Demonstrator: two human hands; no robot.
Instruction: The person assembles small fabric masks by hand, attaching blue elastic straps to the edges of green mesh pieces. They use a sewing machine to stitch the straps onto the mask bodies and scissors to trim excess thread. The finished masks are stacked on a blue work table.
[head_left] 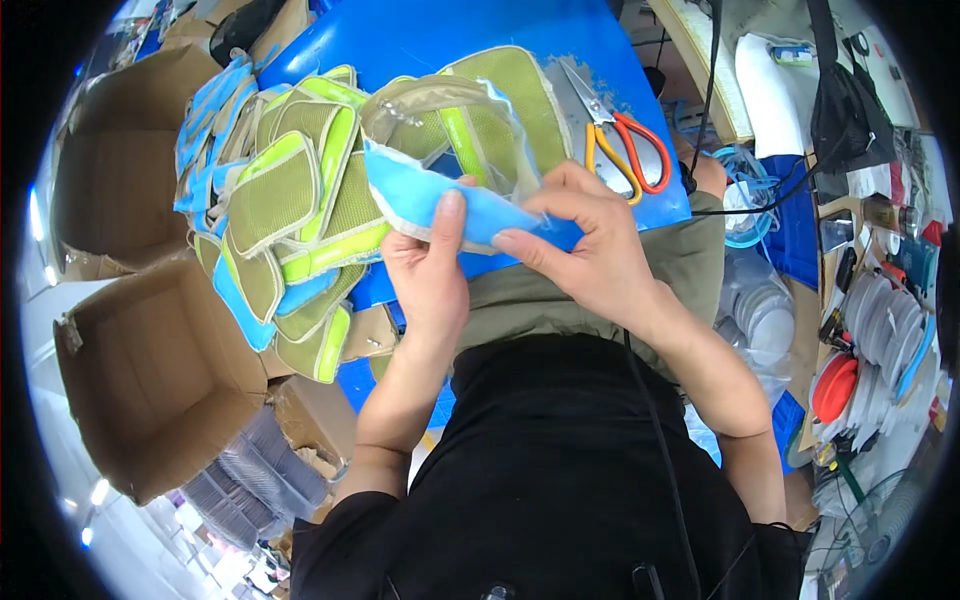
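Above the near edge of the table, I hold a sewn fabric piece (415,190) curved into an open loop, with blue lining facing me and an olive rim behind. My left hand (430,280) grips its lower edge, thumb pressed on the blue side. My right hand (605,235) pinches its right end between thumb and fingers. Olive mesh pieces (275,195) with bright yellow-green strips and pale bound edges lie heaped to the left. Another olive mesh piece (510,85) lies flat behind the loop. Scissors (600,112) with one red and one orange handle rest beyond my right hand, blades parted.
The blue tabletop (400,35) carries loose thread scraps near the scissors. Two open cardboard boxes (175,345) (130,165) stand at the left. Stacked clear plastic parts (250,480) sit below them. Cables (712,90), a black bag (850,110) and shelves of clutter fill the right.
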